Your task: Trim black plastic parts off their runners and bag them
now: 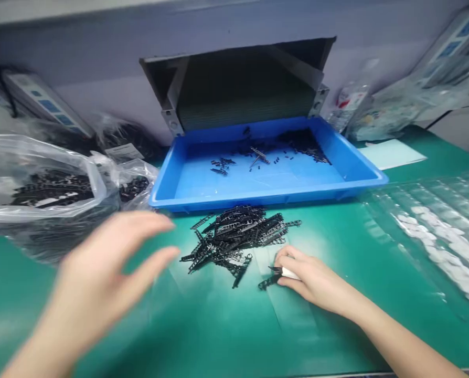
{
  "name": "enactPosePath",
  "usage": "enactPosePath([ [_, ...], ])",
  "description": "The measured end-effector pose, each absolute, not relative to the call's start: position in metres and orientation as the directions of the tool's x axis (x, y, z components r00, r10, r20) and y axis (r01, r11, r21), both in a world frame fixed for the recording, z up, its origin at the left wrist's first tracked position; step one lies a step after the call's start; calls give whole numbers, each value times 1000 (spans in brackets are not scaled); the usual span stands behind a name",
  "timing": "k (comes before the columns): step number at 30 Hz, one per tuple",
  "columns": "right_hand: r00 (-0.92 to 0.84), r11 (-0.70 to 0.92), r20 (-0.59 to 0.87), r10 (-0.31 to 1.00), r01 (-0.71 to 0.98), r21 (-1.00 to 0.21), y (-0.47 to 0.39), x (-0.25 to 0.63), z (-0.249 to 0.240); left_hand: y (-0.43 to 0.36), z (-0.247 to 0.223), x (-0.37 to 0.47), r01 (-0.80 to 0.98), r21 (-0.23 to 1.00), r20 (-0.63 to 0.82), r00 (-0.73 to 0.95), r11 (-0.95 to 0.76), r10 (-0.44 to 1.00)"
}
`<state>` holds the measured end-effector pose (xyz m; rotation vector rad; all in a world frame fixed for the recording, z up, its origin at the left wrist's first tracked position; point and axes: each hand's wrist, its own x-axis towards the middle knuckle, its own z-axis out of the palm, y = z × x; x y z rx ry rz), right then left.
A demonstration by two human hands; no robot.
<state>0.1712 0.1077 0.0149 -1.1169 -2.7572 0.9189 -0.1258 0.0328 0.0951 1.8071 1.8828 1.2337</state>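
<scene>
The left hand [96, 275] hovers spread and empty; the right hand [307, 275] curls tightly around a white object [288, 273].

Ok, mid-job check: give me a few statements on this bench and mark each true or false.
1. The pile of black parts lies in front of the blue tray. True.
2. The left hand is gripping a black part. False: it is open and holds nothing, left of the pile.
3. The right hand holds a white object. True.
4. The white pieces lie inside the blue tray. False: they sit in a clear tray on the right.
5. The open clear bag on the left contains black parts. True.
</scene>
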Motion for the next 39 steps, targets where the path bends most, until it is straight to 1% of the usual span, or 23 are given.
enactPosePath([
  [1, -762, 557, -177, 623, 591, -584, 106, 171, 17, 29, 79, -101, 686, 719, 243, -94, -115, 965],
  [2, -782, 537, -163, 602, 547, -642, 104, 171, 20, 26, 64, -78, 615, 785, 103, -18, -70, 995],
  [4, -800, 469, -145, 583, 476, -744, 99, 169, 23, 20, 40, -44, 384, 909, -191, 42, 160, 981],
  [5, -790, 422, -153, 594, 468, -777, 96, 168, 24, 17, 31, -34, 238, 934, -290, 60, 268, 955],
  [6, -772, 367, -174, 611, 471, -802, 92, 167, 24, 14, 24, -27, 88, 928, -369, 75, 362, 926],
  [7, -747, 305, -203, 633, 482, -821, 89, 165, 24, 11, 19, -23, -55, 908, -411, 81, 416, 908],
  [9, -682, 174, -263, 683, 501, -848, 82, 161, 23, 5, 11, -19, -297, 853, -432, 63, 430, 900],
  [10, -647, 110, -288, 706, 502, -858, 78, 158, 22, 2, 8, -17, -388, 828, -425, 40, 406, 904],
  [12, -588, 13, -307, 748, 476, -879, 70, 151, 19, -1, 3, -12, -505, 785, -420, -6, 360, 907],
  [13, -567, -14, -307, 764, 461, -887, 66, 147, 18, -1, 1, -8, -530, 772, -429, -29, 350, 903],
  [15, -558, -20, -296, 775, 447, -894, 58, 140, 15, 1, 0, -1, -523, 773, -466, -86, 358, 881],
  [18, -591, 76, -245, 769, 464, -882, 53, 138, 13, 5, 3, 4, -448, 819, -476, -182, 358, 860],
  [21, -627, 216, -175, 759, 496, -841, 58, 144, 16, 7, 8, 2, -378, 876, -410, -258, 299, 875],
  [23, -650, 311, -129, 749, 517, -797, 64, 149, 19, 7, 8, -1, -362, 878, -411, -233, 314, 881],
  [26, -716, 419, -78, 694, 490, -765, 69, 151, 22, 5, 6, -4, -397, 822, -479, -91, 409, 873],
  [28, -753, 470, -55, 656, 464, -751, 70, 149, 22, 4, 3, -6, -410, 796, -506, -47, 445, 862],
  [33, -799, 584, -35, 600, 468, -663, 70, 145, 19, 3, 4, -9, -400, 786, -535, -57, 472, 843],
  [36, -802, 614, -30, 596, 479, -627, 70, 146, 18, 4, 7, -9, -367, 787, -556, -72, 497, 828],
  [39, -799, 624, -7, 601, 475, -621, 68, 147, 18, 3, 9, -7, -339, 786, -574, -90, 517, 814],
])
